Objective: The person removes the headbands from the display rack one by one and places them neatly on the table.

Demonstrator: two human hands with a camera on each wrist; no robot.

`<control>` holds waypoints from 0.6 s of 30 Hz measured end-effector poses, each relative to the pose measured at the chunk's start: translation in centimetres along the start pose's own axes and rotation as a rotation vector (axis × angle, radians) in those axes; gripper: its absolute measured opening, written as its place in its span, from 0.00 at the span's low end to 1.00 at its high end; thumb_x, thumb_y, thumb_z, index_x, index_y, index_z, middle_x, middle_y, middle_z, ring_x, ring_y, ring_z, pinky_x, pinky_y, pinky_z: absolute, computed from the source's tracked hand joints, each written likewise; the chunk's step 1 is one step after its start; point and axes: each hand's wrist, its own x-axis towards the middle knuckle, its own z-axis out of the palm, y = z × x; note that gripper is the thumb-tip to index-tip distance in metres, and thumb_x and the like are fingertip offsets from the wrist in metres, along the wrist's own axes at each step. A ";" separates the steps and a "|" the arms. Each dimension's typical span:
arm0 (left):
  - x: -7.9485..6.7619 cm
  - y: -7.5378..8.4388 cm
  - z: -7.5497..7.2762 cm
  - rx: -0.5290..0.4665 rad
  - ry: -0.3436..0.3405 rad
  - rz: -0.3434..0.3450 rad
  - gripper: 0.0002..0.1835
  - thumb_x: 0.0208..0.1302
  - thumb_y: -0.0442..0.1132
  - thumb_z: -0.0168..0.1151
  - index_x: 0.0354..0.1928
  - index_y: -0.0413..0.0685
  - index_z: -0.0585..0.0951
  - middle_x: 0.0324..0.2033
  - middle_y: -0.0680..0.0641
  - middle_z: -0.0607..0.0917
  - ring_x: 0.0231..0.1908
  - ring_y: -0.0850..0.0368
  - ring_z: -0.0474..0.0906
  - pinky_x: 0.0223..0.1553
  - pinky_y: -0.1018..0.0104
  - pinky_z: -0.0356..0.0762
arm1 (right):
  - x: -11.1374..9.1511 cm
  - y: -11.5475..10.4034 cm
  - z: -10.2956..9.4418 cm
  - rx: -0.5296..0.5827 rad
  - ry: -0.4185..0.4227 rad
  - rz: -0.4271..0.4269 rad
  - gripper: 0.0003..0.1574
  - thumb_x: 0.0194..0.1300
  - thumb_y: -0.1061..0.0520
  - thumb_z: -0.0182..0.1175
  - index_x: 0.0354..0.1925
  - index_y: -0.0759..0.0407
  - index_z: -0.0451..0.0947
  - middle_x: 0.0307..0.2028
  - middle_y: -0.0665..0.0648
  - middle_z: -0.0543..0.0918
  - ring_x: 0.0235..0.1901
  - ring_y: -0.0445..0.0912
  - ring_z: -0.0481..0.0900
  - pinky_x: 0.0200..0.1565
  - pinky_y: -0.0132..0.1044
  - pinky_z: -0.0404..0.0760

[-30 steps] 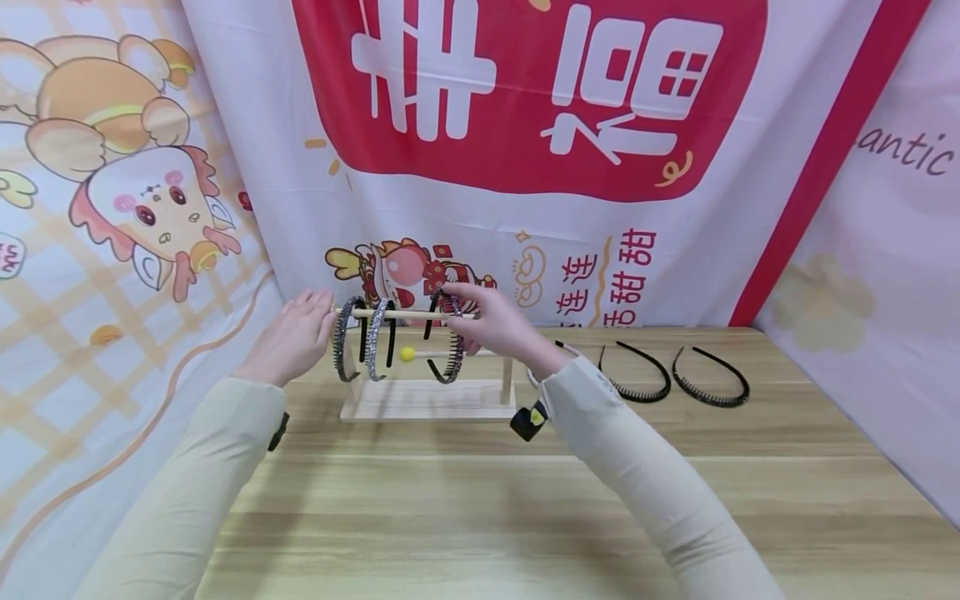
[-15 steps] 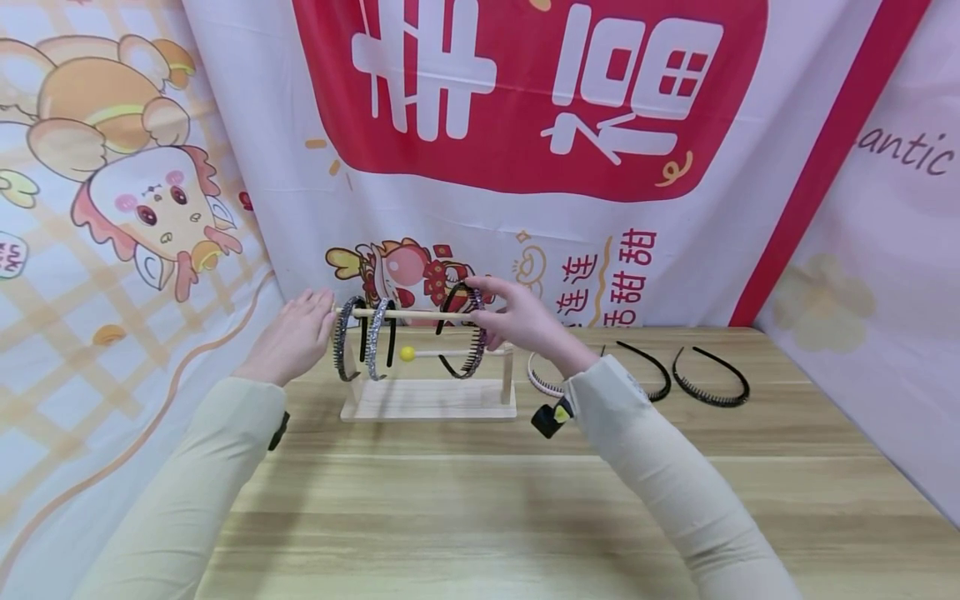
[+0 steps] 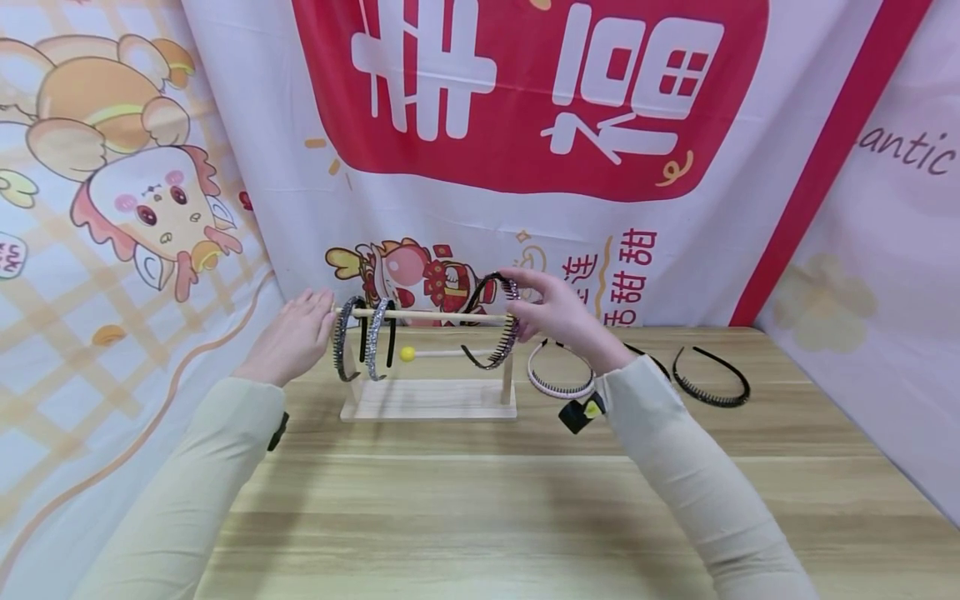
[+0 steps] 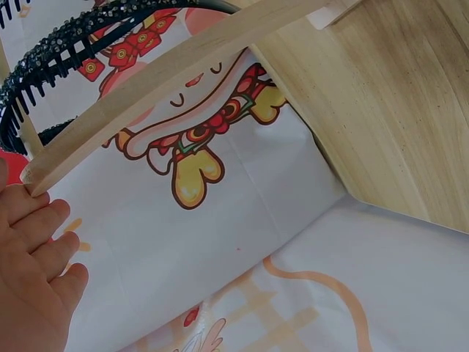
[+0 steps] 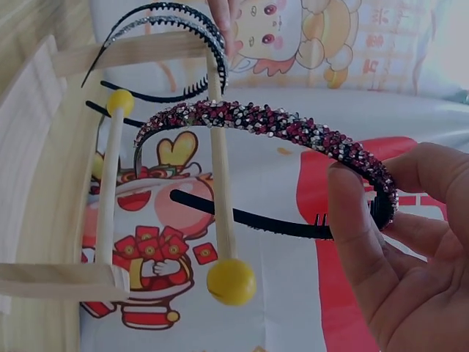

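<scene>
Headband straddled the upper rod near its ball, pinched by the nearer right hand; the left hand, fingers extended, touched the opposite end of the stand along the rod's axis.

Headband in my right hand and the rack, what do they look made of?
Sparkly headband: black, probably plastic, given its comb teeth; the glittering pink and silver bits could be glass or plastic. Display rack: matte, likely bare wood, given the pale, faintly grained look.

Table: light wood with long grain.
Wooden stand: upright on it.
White headband: near the stand.
Black headbands: two, farther right.
</scene>
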 end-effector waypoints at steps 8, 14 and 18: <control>0.0 -0.1 0.1 0.003 0.003 0.004 0.27 0.74 0.42 0.31 0.65 0.25 0.53 0.63 0.27 0.56 0.64 0.31 0.46 0.65 0.44 0.40 | -1.0 0.5 -1.9 0.031 0.039 0.013 0.33 0.63 0.61 0.57 0.66 0.52 0.63 0.60 0.56 0.68 0.24 0.52 0.80 0.32 0.46 0.83; -0.1 0.0 -0.1 0.001 -0.012 -0.004 0.28 0.74 0.43 0.29 0.66 0.26 0.52 0.64 0.27 0.54 0.65 0.32 0.45 0.65 0.44 0.38 | -1.9 1.2 -3.2 0.039 0.063 0.013 0.34 0.63 0.61 0.57 0.66 0.53 0.62 0.62 0.58 0.66 0.27 0.53 0.79 0.33 0.43 0.83; -0.1 0.1 -0.1 -0.001 -0.016 -0.007 0.28 0.74 0.43 0.29 0.66 0.26 0.52 0.64 0.27 0.54 0.65 0.32 0.45 0.65 0.44 0.38 | -2.6 1.8 -4.0 0.048 0.082 0.022 0.35 0.63 0.61 0.57 0.67 0.54 0.61 0.62 0.59 0.66 0.27 0.52 0.79 0.33 0.43 0.83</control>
